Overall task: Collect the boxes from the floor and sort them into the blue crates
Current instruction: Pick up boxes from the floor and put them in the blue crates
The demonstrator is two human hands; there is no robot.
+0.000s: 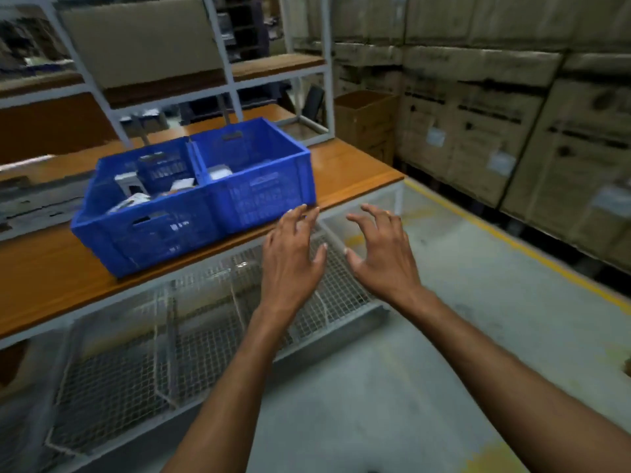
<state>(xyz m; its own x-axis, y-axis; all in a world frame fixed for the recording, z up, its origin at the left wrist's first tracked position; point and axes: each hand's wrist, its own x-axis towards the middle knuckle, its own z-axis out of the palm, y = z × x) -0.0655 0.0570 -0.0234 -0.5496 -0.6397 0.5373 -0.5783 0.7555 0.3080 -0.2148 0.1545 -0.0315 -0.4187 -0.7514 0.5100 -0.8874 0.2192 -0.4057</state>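
Note:
Two blue crates stand side by side on an orange-topped table (51,278). The left crate (112,233) holds several small white and grey boxes (133,192). Inside the right crate (269,196) lies a white box (220,172). My left hand (290,257) hovers just in front of the right crate's near corner, fingers spread and empty. To its right, over the floor and table end, my right hand (382,254) is also spread and holds nothing. No boxes show on the visible floor.
A wire-mesh panel (191,339) closes the table's underside. White metal shelving (232,80) rises behind the table. Stacked cardboard cartons (495,124) line the right wall behind a yellow floor line (512,244). An open carton (365,117) stands at the table's far end.

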